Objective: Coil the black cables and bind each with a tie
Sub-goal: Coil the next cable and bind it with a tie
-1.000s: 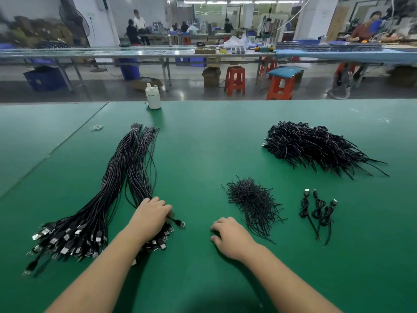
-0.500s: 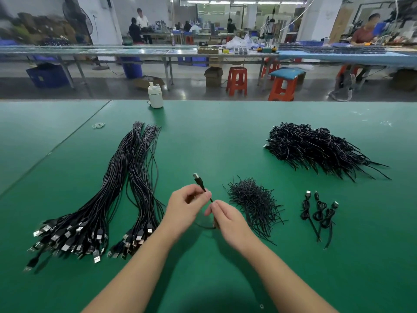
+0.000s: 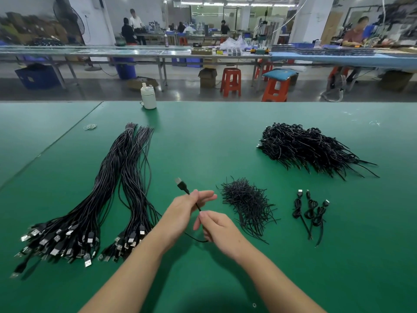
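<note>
Green tabletop [image 3: 225, 136] under you, in a workshop with long benches behind; your two bare forearms come in from the near edge.

Your right hand [image 3: 216, 229] sits nearest, fingers curled, pinching the black cable [image 3: 198, 207] between thumb and fingertips; a loop of that cable hangs below the hand and just over the mat. Your left hand [image 3: 187, 206] is a little further out and to the left, thumb and forefinger gripping the same cable, the other fingers stretched out towards the right; the cable's plug [image 3: 180, 184] sticks up and away past that hand, clear of the tabletop.

To your left lie two long bundles of loose cables [image 3: 126, 177], plug ends fanned towards you, the far ends drawn together. Just right of your hands is a small heap of ties [image 3: 246, 204]; right of that, three coiled cables [image 3: 310, 211] lie side by side, each bound with a tie.

Further out on the right, a large pile of black strands [image 3: 304, 147]; whether ties or cables, you cannot tell from here. Far left, rubber bands [image 3: 90, 126]; at the far edge, a white bottle [image 3: 148, 98], upright.

Beyond the tabletop: orange stools [image 3: 230, 82], cardboard boxes, people at the benches.
</note>
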